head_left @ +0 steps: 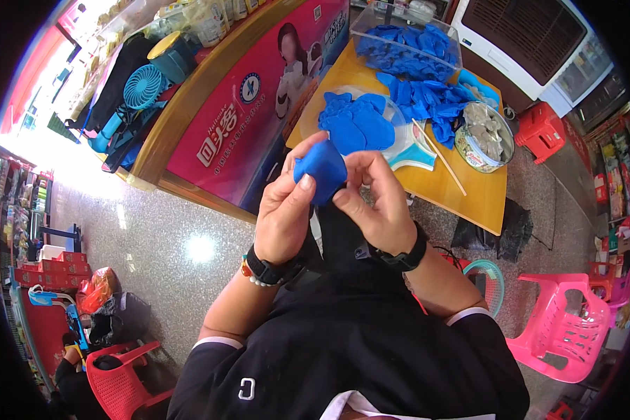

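Above the near edge of the table, both my hands hold a small blue piece that looks like soft cloth or thin foam (322,170). My left hand (284,206) grips its left side, thumb on the front and fingers behind. The thumb and fingers of my right hand (383,205) pinch its lower right edge, and a small dark bit shows there. Just beyond lies a stack of flat blue pieces of like colour (360,126), on a round clear sheet or tray. A thin wooden stick (441,157) rests beside a white and light-blue flat piece (416,155).
The yellow table (479,203) also holds a clear bin (407,52) of blue pieces, a loose blue heap (434,101) and a round tin (488,143). Left stands a counter with a pink front panel (224,133). Pink chair (567,325) and red chair (122,381) flank me.
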Tool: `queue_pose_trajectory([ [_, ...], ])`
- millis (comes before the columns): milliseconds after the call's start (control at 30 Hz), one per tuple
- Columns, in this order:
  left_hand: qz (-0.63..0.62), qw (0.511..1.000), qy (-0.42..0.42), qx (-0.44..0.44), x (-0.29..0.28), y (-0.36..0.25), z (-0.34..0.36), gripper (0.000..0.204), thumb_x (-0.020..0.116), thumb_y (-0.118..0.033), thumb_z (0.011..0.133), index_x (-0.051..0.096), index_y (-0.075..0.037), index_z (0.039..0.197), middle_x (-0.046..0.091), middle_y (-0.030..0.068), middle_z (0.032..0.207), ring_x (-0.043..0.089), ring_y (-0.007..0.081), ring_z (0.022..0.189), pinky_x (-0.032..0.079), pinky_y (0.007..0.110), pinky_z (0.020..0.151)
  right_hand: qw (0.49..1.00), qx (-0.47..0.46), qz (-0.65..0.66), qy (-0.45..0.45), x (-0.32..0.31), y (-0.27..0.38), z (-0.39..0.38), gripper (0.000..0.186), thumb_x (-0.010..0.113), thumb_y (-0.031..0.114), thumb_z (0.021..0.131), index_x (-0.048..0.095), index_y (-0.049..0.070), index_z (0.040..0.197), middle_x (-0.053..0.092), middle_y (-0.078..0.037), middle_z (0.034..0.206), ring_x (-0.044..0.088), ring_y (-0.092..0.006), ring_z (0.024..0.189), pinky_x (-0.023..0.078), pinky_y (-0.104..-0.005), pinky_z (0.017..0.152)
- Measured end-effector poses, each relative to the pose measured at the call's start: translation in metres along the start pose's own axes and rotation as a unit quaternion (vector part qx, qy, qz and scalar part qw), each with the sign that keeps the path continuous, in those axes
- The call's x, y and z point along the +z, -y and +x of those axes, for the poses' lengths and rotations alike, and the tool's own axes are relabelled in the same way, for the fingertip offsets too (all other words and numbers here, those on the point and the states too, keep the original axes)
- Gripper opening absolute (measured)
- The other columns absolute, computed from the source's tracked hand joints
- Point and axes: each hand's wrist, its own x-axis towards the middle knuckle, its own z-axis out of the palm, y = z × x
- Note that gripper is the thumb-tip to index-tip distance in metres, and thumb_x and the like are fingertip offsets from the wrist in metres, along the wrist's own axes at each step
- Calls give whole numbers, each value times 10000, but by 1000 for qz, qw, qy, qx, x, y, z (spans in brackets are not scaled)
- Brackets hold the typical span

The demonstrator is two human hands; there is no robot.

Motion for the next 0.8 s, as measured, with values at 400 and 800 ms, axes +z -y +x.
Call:
queue_pose_trajectory([
  [400, -271, 950, 59, -140, 17, 4, -8, 649, 542, -297, 930, 248, -64, 1459, 326, 102, 1468, 330, 222, 1341, 256, 433, 1095, 988, -104, -117, -11, -7, 2, 9, 189, 659, 62, 799, 487, 43, 721, 525, -88, 679, 512, -278, 637, 414, -347, 650],
  [800, 114, 991, -9, -70, 6, -5, -3, 275, 463, -171, 988, 624, 52, 985, 549, 41, 1067, 510, 93, 930, 388, 215, 825, 977, 152, 58, 137, -26, 5, 25, 175, 625, 181, 912, 593, 32, 827, 475, 85, 698, 388, -7, 618, 303, -185, 540],
])
